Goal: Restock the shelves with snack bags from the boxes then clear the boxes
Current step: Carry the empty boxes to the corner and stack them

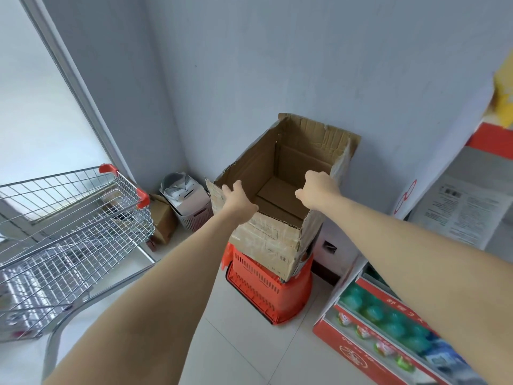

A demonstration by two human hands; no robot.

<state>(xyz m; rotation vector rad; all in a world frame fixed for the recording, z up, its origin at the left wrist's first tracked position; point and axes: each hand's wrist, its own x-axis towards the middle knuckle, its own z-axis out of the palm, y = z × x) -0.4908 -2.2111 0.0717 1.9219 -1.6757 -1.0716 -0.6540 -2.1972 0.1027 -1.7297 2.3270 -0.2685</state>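
Observation:
An empty brown cardboard box (266, 240) stands open on a stack of red plastic baskets (266, 290) in the corner, with its torn flaps up. My left hand (238, 202) holds the box's near left rim, thumb inside and fingers over the outer flap. My right hand (319, 187) is curled around the top of the right wall. No snack bags are visible inside the box.
A metal shopping cart (69, 234) stands to the left. A small brown box (163, 220) and a white basket (188, 207) sit against the wall. A red display shelf (369, 337) with green items is at the lower right, on white floor tiles (236, 351).

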